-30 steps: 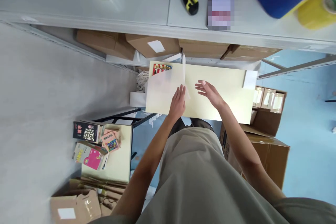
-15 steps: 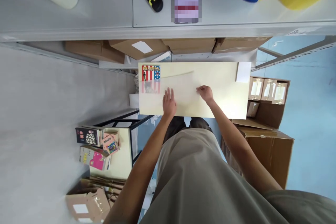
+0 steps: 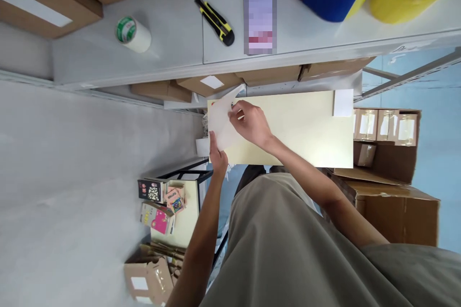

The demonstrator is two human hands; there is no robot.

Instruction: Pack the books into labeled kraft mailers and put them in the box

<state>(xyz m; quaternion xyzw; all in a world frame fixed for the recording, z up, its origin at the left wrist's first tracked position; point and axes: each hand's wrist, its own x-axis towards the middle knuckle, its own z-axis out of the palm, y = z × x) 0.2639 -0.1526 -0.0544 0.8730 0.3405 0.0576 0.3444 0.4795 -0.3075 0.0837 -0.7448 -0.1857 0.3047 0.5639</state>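
The left hand (image 3: 218, 153) grips the lower edge of a translucent sheet (image 3: 221, 122), fingers closed on it, at the table's (image 3: 306, 124) left end. Just right of it and above, the right hand (image 3: 252, 122) pinches the sheet's upper right part, fingers curled; the sheet lies between both hands, partly lifted. Beyond the right hand, on the shelf (image 3: 180, 53), lies a knife (image 3: 216, 21), with a tape roll (image 3: 133, 34) further left.
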